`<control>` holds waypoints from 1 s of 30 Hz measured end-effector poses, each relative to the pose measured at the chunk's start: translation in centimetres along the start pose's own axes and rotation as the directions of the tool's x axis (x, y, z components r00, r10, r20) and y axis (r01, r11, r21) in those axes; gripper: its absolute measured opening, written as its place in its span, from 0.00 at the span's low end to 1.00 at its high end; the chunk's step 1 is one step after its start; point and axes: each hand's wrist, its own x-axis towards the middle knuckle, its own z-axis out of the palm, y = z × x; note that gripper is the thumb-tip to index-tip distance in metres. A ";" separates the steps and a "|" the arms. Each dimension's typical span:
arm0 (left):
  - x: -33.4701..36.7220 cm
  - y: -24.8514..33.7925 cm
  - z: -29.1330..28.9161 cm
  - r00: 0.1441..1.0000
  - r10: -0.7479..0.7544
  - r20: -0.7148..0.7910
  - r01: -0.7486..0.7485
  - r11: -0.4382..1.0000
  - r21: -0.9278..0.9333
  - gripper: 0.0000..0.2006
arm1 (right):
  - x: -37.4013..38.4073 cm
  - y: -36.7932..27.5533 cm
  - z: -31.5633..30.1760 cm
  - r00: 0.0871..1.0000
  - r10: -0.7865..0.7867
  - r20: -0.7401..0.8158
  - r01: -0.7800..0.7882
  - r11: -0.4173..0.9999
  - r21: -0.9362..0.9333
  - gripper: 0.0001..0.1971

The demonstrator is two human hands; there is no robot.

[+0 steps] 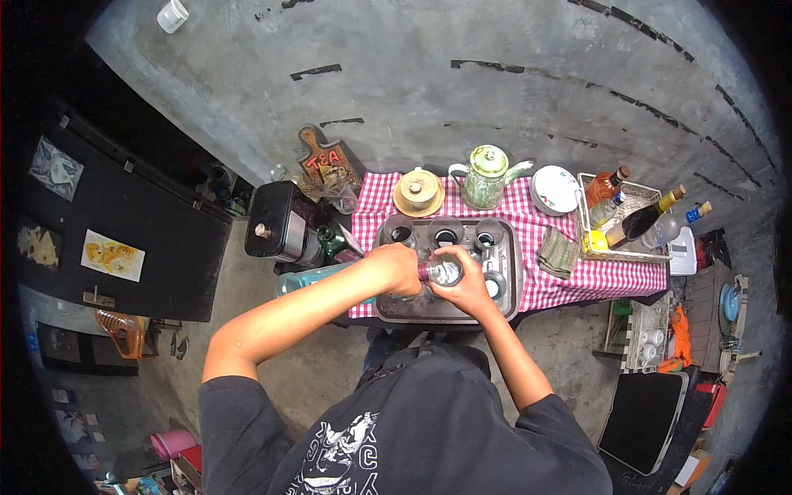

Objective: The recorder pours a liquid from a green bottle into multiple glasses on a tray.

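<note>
My left hand is closed around a pale blue, see-through bottle that lies nearly flat under my left forearm. Its purplish neck end points at a clear glass, which my right hand grips from the right side. Both are over a metal tray. Along the tray's far side stand three clear glasses with something dark in them: a left one, a middle one and a right one. Beside my right hand is another glass with something white inside.
Behind the tray on the checkered cloth stand a lidded yellow cup, a green enamel teapot and stacked plates. To the right are a folded cloth and a basket of bottles. A black coffee machine stands left.
</note>
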 end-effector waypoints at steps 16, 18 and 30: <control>-0.4 -0.2 0.4 0.999 -0.026 0.020 0.026 0.999 -0.022 0.16 | -0.2 -0.3 0.4 1.000 0.015 0.007 -0.015 1.000 0.018 0.26; -0.3 -0.1 0.3 0.999 -0.032 0.030 0.033 0.999 -0.023 0.17 | -0.2 -0.2 0.4 1.000 0.014 0.004 -0.014 1.000 0.011 0.26; -0.1 -0.3 0.4 0.997 -0.053 0.053 0.053 0.999 -0.008 0.19 | -0.1 -0.1 0.6 1.000 0.026 0.008 -0.026 1.000 0.008 0.25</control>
